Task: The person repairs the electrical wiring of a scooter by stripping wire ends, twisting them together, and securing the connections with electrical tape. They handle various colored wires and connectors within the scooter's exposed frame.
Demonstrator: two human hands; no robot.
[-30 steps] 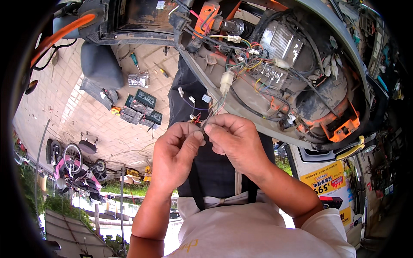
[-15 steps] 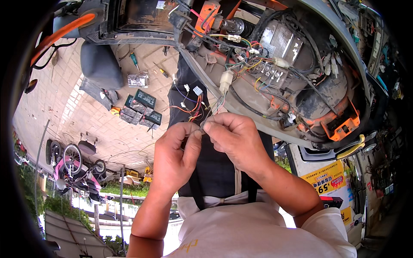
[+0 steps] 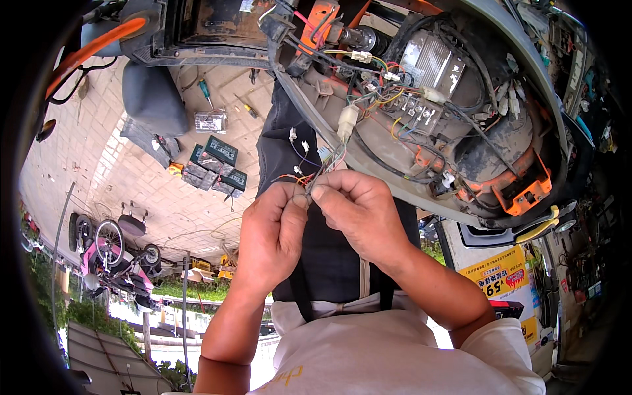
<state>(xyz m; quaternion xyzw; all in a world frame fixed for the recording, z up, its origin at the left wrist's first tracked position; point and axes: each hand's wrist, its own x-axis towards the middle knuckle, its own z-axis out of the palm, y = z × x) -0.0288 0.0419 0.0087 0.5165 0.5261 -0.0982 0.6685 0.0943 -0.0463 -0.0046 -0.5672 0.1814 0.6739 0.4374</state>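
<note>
Left hand point(image 3: 273, 227) and right hand point(image 3: 362, 214) pinch one wire bundle point(image 3: 320, 172) in their fingers point(image 3: 331, 199); two screwdrivers point(image 3: 206, 90) lie leftward.

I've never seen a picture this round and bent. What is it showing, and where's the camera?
There is no robot here. A person wears a wide-angle camera on the head, looking down, so straight edges curve. The left hand and right hand pinch thin wires together; fingers hide the exact spot. Above them is the opened body of what looks like a scooter, full of wiring. On the paving to the left lie a dark seat, a screwdriver with a teal handle, and dark blocks that look like batteries.
</note>
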